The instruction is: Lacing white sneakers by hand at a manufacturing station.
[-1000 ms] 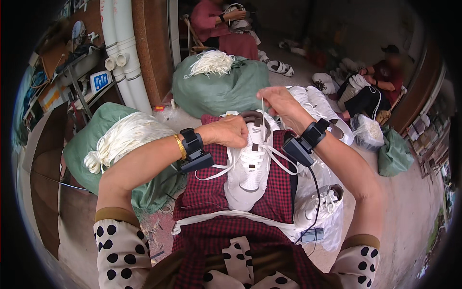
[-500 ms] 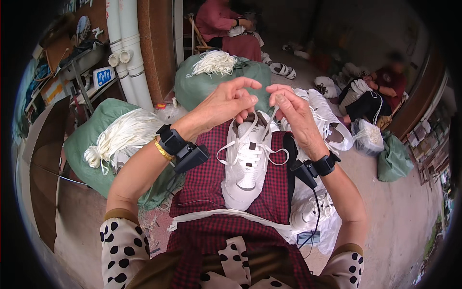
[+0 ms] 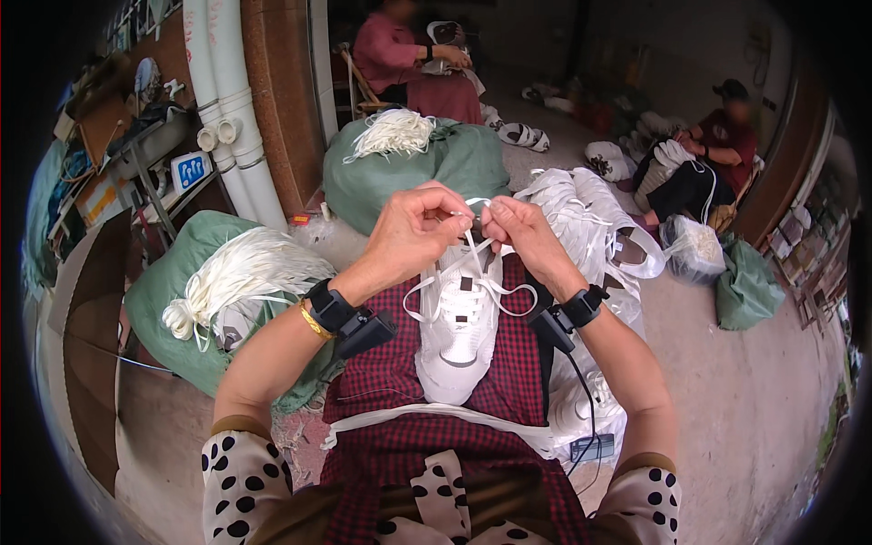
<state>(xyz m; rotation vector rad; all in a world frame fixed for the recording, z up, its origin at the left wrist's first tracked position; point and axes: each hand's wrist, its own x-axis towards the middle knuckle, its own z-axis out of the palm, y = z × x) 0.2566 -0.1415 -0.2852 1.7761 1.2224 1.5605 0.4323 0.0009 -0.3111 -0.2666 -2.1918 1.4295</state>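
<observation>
A white sneaker [image 3: 454, 341] rests on my lap over a dark red checked apron [image 3: 377, 363], its toe pointing toward me. White shoelace [image 3: 470, 250] runs through its eyelets, and slack loops stick out on both sides of the tongue. Above the ankle opening, my left hand [image 3: 422, 222] pinches a lace end between thumb and fingers. Close beside it, my right hand [image 3: 522, 232] pinches the lace too, with a small loop arching between the two hands. My fingers hide part of the shoe's collar.
Bundles of white laces [image 3: 250, 272] lie on a green sack [image 3: 163, 304] at left; another green sack [image 3: 341, 177] stands ahead. More white sneakers [image 3: 581, 204] are piled at right, beside a clear bag [image 3: 690, 243]. Two people [image 3: 400, 54] sit farther back, handling shoes.
My hands have come closer together and lower over the shoe. The lace strands now cross between them, with a small loop above. The view has shifted slightly.
</observation>
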